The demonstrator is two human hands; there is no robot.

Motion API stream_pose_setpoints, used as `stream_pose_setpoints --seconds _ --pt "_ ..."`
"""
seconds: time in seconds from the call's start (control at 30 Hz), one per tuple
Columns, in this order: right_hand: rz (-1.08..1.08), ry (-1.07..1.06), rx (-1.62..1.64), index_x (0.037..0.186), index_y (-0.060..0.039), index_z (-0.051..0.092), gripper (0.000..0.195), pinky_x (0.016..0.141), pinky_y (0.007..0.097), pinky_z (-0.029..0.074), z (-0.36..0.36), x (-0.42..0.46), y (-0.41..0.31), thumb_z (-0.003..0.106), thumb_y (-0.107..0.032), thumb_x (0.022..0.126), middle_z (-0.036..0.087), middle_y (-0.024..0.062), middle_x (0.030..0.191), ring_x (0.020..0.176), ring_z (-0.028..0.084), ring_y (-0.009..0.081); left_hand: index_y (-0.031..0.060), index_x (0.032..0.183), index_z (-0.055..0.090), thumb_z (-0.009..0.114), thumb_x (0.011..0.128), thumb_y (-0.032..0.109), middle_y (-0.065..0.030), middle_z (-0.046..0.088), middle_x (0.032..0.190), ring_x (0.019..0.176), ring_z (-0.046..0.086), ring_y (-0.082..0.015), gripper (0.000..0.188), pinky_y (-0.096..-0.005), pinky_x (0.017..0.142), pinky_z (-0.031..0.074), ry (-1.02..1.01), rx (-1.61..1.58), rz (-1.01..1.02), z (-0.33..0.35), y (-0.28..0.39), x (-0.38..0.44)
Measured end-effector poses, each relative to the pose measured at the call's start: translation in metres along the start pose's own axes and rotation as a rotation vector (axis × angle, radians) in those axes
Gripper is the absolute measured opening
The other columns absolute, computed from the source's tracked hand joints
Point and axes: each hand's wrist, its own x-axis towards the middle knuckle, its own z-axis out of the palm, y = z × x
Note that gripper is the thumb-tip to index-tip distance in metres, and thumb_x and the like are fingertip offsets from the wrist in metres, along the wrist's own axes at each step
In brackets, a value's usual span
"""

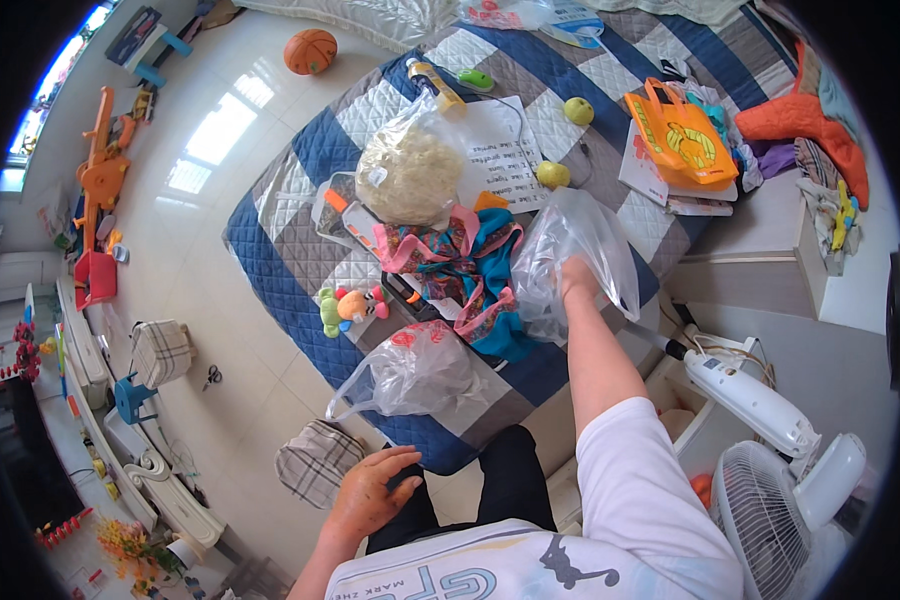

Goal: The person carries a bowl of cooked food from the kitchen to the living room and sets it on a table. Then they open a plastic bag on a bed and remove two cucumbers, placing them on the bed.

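Observation:
My right hand (pixel 576 276) reaches into a transparent plastic bag (pixel 544 244) on the quilted bedspread. The film covers its fingers, so I cannot tell what they hold. My left hand (pixel 375 487) hovers above my lap near a plaid-covered stool (pixel 319 459), fingers apart and nothing in them. Crumpled beside the bag is a teal patterned cloth (pixel 495 300) with pink trim, partly over a toy gun (pixel 352 217). A second plastic bag (pixel 420 367) with red print lies closer to me. Farther off rests a full bag of pale, fluffy material (pixel 409 169).
Two yellow-green fruits (pixel 578 111), a bottle (pixel 435 86), a printed sheet (pixel 499 142) and a plush toy (pixel 352 306) lie on the bedspread (pixel 292 247). An orange tote (pixel 682 142) sits at right. A white fan (pixel 761 517) stands by my right arm; scissors (pixel 212 376) lie on the floor.

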Motion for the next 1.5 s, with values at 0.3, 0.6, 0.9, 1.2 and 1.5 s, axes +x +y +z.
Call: stream_pose_setpoints --seconds 0.3,0.6,0.9,1.2,1.5 --pt "-0.071 -0.083 0.119 0.108 -0.0057 0.077 0.037 0.091 0.0481 0.055 0.052 0.029 0.006 0.072 -0.035 0.085 0.075 0.0181 0.115 0.109 0.071 0.0368 0.0087 0.123 0.073 0.079 0.089 0.014 -0.0107 0.072 0.130 0.116 0.069 -0.0321 0.035 -0.0395 0.098 0.056 0.044 0.007 -0.030 -0.002 -0.001 -0.009" --pt "0.298 -0.305 1.066 0.127 -0.0129 0.066 0.048 0.084 0.0394 0.053 0.061 0.052 0.056 0.057 -0.051 0.099 0.071 0.0057 0.107 0.097 0.067 0.0203 0.0079 0.122 0.073 0.078 0.088 0.010 -0.0101 0.072 0.130 0.117 0.069 -0.0316 0.034 -0.0394 0.098 0.056 0.022 0.000 -0.011 0.002 0.004 -0.008" --pt "0.247 -0.219 1.381 0.118 -0.0137 0.064 0.036 0.048 0.0277 0.034 -0.031 -0.019 0.034 0.076 -0.038 0.095 0.058 -0.0015 0.082 0.059 0.047 0.0107 0.0074 0.120 0.073 0.079 0.088 0.015 -0.0122 0.072 0.127 0.111 0.070 -0.0354 0.033 -0.0410 0.093 0.058 0.045 0.052 0.087 -0.007 0.011 -0.003" --pt "0.235 -0.204 1.383 0.080 -0.0182 0.056 0.031 0.051 0.0244 0.033 -0.129 -0.167 0.026 0.066 -0.036 0.103 0.049 -0.0078 0.070 0.055 0.043 0.0055 0.0086 0.123 0.071 0.079 0.086 0.011 -0.0114 0.070 0.131 0.113 0.068 -0.0369 0.038 -0.0441 0.095 0.056 -0.025 0.167 0.449 -0.022 0.064 0.028" --pt "0.064 -0.187 1.534 0.105 -0.0093 0.065 0.016 0.065 0.0291 0.046 -0.123 -0.269 0.036 0.066 -0.024 0.098 0.058 -0.0021 0.079 0.073 0.057 0.0107 0.0124 0.146 0.053 0.079 0.084 0.017 -0.0151 0.058 0.144 0.103 0.067 -0.0418 0.067 -0.0485 0.092 0.055 -0.094 0.276 0.827 -0.020 0.155 0.039"
